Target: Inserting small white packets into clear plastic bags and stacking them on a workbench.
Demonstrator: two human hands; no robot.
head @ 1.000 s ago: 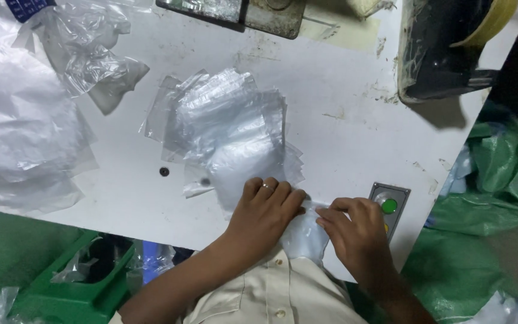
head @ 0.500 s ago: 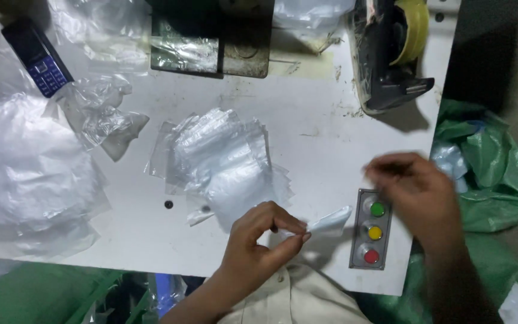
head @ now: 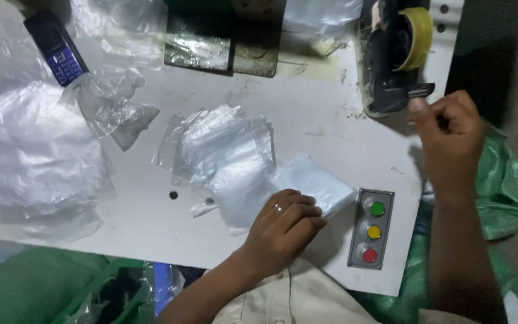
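My left hand (head: 286, 225) presses down on a small folded white packet in clear plastic (head: 316, 183) lying on the white table (head: 331, 129), fingers curled over its near edge. My right hand (head: 448, 129) is raised at the table's right side, fingers pinched at the cutter end of a black tape dispenser (head: 391, 60) that carries a roll of yellowish tape (head: 418, 36). A loose stack of clear plastic bags (head: 223, 144) lies just left of the packet.
A grey box with green, yellow and red buttons (head: 372, 228) sits at the near right edge. A blue phone (head: 55, 51) and heaps of clear plastic (head: 31, 156) fill the left. Green sacks (head: 505, 186) lie beyond the table's right edge.
My right hand left the packet and travelled up and right to the tape dispenser. My left hand stayed on the packet, which now lies flat on the table.
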